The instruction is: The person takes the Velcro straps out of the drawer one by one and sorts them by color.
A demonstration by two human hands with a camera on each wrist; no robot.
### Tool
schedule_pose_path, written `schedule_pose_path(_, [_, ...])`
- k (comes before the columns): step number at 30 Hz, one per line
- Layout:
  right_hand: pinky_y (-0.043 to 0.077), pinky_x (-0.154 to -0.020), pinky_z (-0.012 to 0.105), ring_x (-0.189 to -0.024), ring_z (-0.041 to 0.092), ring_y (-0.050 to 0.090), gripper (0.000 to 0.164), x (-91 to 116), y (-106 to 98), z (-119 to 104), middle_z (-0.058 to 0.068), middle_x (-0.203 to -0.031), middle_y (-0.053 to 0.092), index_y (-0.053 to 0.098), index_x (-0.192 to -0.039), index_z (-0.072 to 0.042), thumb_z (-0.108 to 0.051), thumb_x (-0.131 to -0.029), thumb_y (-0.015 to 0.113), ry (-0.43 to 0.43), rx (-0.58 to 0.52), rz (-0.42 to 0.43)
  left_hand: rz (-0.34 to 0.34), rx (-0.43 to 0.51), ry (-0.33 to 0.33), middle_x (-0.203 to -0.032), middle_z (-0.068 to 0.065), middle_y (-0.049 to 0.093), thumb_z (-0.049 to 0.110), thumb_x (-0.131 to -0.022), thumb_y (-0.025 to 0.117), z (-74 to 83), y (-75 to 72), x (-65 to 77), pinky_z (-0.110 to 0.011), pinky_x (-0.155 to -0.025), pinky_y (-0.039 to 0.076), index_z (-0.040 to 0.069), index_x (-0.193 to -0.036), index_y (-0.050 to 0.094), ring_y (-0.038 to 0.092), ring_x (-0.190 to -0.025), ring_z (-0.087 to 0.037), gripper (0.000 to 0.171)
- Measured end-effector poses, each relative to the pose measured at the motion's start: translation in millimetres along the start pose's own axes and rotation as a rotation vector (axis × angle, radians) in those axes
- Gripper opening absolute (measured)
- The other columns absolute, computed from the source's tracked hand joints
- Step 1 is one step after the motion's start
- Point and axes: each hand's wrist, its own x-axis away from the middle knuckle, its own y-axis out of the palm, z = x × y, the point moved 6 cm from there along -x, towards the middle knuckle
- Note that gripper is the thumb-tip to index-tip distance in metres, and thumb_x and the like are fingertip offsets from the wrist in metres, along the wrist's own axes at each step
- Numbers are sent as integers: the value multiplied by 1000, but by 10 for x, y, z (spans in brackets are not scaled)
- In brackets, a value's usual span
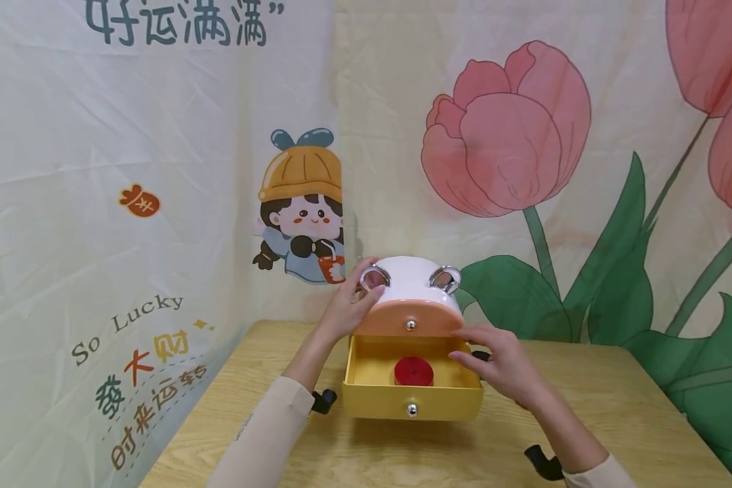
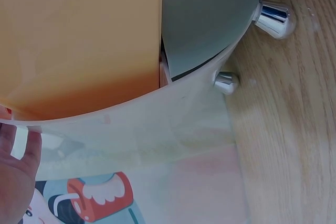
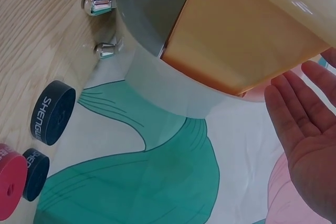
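Note:
A small animal-shaped drawer cabinet has a white domed top, ring-shaped silver ears and an orange upper drawer that is in. The yellow lower drawer is pulled out, with a red tape roll inside. My left hand holds the cabinet's upper left side by the ear, thumb in front. My right hand is at the right side, with fingertips near the upper drawer's corner and the thumb by the lower drawer's right wall. In the right wrist view its fingers are extended beside the shell.
In the right wrist view, black tape rolls and another red roll stand on the wooden table to the cabinet's right. A printed cloth hangs behind the table. Silver feet support the cabinet.

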Motion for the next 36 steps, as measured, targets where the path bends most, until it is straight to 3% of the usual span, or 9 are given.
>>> schedule_pose_path(8, [61,-94,43,-117,21,70,37,-54,59,-70,-5,-127,74,76,-127,-19,-21,-91,81,-39,41,-19,-4,12,-4,-142,-3,59,49,-100,65,-1,-2,14,-58,-110,49,52,-151,40,57,-129,-31,56])
schedule_pose_path(14, [61,-95,44,-113,19,71,37,-98,141,-93,-6,-123,76,76,-126,-20,-23,-89,83,-62,88,-42,-3,23,-1,-141,-5,60,47,-101,65,4,-3,21,-58,-110,49,51,-151,41,58,-129,-31,56])
schedule_pose_path(24, [60,-96,40,-115,22,69,34,-173,310,-88,-5,-123,76,76,-125,-18,-21,-92,80,-22,58,-162,5,19,15,-141,-4,60,47,-101,65,-6,-3,8,-58,-109,49,52,-151,41,58,-128,-30,56])
schedule_pose_path(36, [58,-98,40,-109,14,68,30,-309,453,-161,-5,-117,77,78,-122,-16,-26,-93,79,-53,33,-281,5,15,-5,-142,-1,60,51,-100,64,-3,-10,19,-58,-109,49,56,-150,38,58,-129,-30,57])
